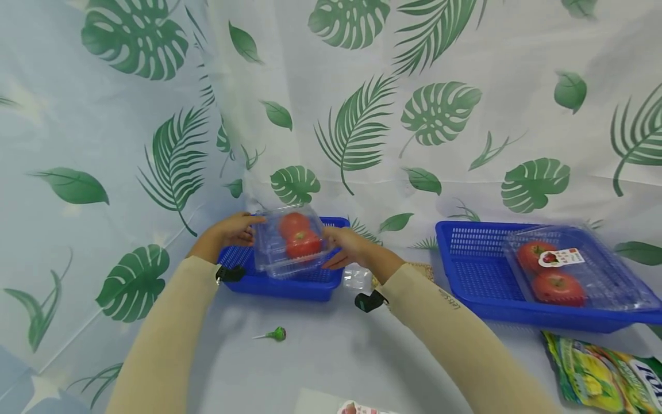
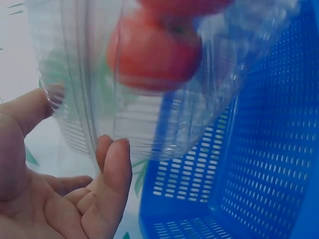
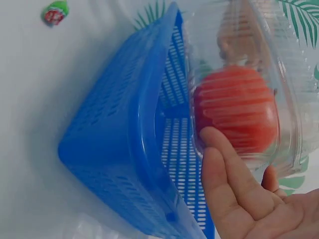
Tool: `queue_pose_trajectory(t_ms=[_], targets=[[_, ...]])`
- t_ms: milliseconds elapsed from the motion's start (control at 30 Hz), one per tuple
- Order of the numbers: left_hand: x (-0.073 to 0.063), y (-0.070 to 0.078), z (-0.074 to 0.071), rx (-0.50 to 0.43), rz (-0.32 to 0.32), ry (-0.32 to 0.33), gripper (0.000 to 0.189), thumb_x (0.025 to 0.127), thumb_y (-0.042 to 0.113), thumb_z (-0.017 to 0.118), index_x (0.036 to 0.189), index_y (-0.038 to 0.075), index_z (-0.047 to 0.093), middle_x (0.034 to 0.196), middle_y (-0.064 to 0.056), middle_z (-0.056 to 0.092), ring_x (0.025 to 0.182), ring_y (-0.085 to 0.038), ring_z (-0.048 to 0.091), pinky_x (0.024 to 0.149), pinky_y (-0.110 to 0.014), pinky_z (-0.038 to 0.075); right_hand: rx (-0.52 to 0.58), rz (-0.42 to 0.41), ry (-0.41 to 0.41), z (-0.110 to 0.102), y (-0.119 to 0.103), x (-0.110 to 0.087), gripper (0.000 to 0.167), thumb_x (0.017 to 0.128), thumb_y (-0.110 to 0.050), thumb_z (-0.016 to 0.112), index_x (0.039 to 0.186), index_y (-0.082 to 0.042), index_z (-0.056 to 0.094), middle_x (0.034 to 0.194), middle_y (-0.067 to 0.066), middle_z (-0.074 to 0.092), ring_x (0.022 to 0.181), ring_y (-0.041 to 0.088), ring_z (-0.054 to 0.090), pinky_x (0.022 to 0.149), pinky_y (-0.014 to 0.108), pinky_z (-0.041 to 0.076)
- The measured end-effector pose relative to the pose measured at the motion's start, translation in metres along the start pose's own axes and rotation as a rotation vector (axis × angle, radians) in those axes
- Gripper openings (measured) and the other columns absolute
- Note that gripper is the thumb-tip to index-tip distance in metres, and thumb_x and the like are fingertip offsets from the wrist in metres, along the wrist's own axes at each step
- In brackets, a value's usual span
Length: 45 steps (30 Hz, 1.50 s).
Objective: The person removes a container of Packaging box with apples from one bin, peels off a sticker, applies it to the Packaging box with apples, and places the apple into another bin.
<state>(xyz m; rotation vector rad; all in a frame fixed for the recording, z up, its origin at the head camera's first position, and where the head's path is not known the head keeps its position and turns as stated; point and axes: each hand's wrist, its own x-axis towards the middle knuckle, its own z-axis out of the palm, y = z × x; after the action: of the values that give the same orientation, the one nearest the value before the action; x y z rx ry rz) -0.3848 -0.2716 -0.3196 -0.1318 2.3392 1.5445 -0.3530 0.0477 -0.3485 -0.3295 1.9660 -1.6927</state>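
Note:
A clear plastic clamshell box (image 1: 269, 253) with two red tomatoes (image 1: 302, 244) in it is held up, tilted, over the left blue basket (image 1: 289, 292). At its left end, my left hand (image 1: 235, 230) pinches the box between thumb and fingers, as the left wrist view shows. My right hand (image 1: 349, 247) grips the opposite end. In the right wrist view its fingers (image 3: 219, 174) lie against the box wall beside a tomato (image 3: 237, 109), with the thumb partly hidden behind. The basket's perforated floor shows under the box.
Rightward stands a second blue basket (image 1: 532, 313) holding another clear box (image 1: 615, 282) with two tomatoes and a label. A green-wrapped lollipop (image 1: 278, 333) lies in front of the left basket. Also on the table are a colourful packet (image 1: 600, 374) and clear plastic packaging (image 1: 358, 278). Leaf-printed curtains hang behind.

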Motion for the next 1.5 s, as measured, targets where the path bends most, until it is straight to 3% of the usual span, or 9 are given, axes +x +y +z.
queue_pose_trajectory(t_ms=[133,333,500,567,733,900,1067,1233,1500], targets=[[-0.001,0.002,0.0,-0.018,0.022,0.028,0.085,0.095,0.038,0.062,0.152,0.001,0.012,0.12,-0.019,0.042,0.089,-0.024,0.057,0.087,-0.041,0.054,-0.024,-0.012,-0.024,-0.006,-0.002,-0.009,0.057,0.088,-0.032,0.05,0.137,-0.003,0.045,0.14,0.02,0.043,0.09,0.04,0.068,0.079,0.047,0.056],[0.0,0.002,-0.001,-0.034,0.042,0.031,0.061,0.096,0.039,0.06,0.136,0.001,0.033,0.1,-0.011,0.046,0.078,-0.019,0.057,0.086,-0.041,0.054,-0.065,-0.018,-0.062,-0.013,-0.005,-0.028,0.052,0.087,-0.029,0.046,0.129,0.001,0.044,0.148,0.021,0.035,0.091,0.04,0.068,0.085,0.05,0.053],[-0.006,0.002,0.0,0.006,0.058,0.015,0.048,0.097,0.039,0.059,0.123,0.004,0.041,0.088,-0.007,0.049,0.069,-0.017,0.059,0.077,-0.038,0.056,-0.089,-0.011,-0.068,-0.02,-0.004,-0.042,0.021,0.084,-0.026,0.046,0.091,-0.006,0.044,0.14,0.017,0.048,0.089,0.038,0.069,0.082,0.047,0.055],[-0.007,0.001,0.001,0.015,0.069,-0.002,0.043,0.097,0.039,0.059,0.118,0.005,0.044,0.084,-0.006,0.048,0.067,-0.017,0.059,0.073,-0.036,0.056,-0.107,-0.014,-0.077,-0.023,-0.002,-0.047,0.02,0.085,-0.027,0.045,0.084,-0.007,0.042,0.139,0.016,0.049,0.089,0.036,0.069,0.081,0.046,0.055],[-0.01,-0.004,0.005,0.035,0.123,-0.081,0.037,0.099,0.037,0.057,0.113,0.004,0.052,0.077,-0.003,0.049,0.066,-0.017,0.06,0.077,-0.041,0.056,-0.146,-0.036,-0.1,-0.031,0.002,-0.059,0.031,0.09,-0.03,0.041,0.102,-0.003,0.049,0.145,0.015,0.043,0.09,0.036,0.069,0.073,0.039,0.055],[-0.019,-0.005,0.013,0.038,0.168,-0.174,0.045,0.098,0.033,0.059,0.127,-0.001,0.05,0.076,-0.003,0.047,0.066,-0.018,0.061,0.079,-0.044,0.056,-0.177,-0.029,-0.094,-0.043,0.004,-0.074,0.05,0.093,-0.032,0.041,0.131,0.0,0.046,0.141,0.015,0.047,0.089,0.036,0.069,0.07,0.036,0.054],[-0.027,-0.004,0.028,0.024,0.23,-0.243,0.049,0.097,0.028,0.061,0.13,-0.005,0.05,0.079,-0.004,0.048,0.063,-0.02,0.06,0.081,-0.047,0.055,-0.178,0.03,-0.106,-0.054,0.0,-0.091,0.044,0.096,-0.032,0.043,0.126,0.0,0.049,0.131,0.016,0.051,0.088,0.035,0.068,0.073,0.042,0.056],[-0.038,-0.007,0.043,0.02,0.26,-0.335,0.045,0.099,0.025,0.057,0.131,-0.006,0.05,0.07,-0.003,0.05,0.057,-0.019,0.061,0.072,-0.045,0.057,-0.178,0.07,-0.103,-0.062,-0.002,-0.106,0.041,0.096,-0.031,0.046,0.123,-0.001,0.05,0.116,0.022,0.055,0.077,0.034,0.065,0.067,0.038,0.057],[-0.055,-0.015,0.068,0.045,0.24,-0.487,0.061,0.096,0.027,0.06,0.145,-0.003,0.037,0.058,-0.003,0.048,0.059,-0.022,0.064,0.066,-0.044,0.058,-0.215,0.078,-0.092,-0.076,0.002,-0.135,0.042,0.096,-0.031,0.05,0.122,0.003,0.052,0.112,0.021,0.053,0.071,0.028,0.062,0.068,0.037,0.057]])
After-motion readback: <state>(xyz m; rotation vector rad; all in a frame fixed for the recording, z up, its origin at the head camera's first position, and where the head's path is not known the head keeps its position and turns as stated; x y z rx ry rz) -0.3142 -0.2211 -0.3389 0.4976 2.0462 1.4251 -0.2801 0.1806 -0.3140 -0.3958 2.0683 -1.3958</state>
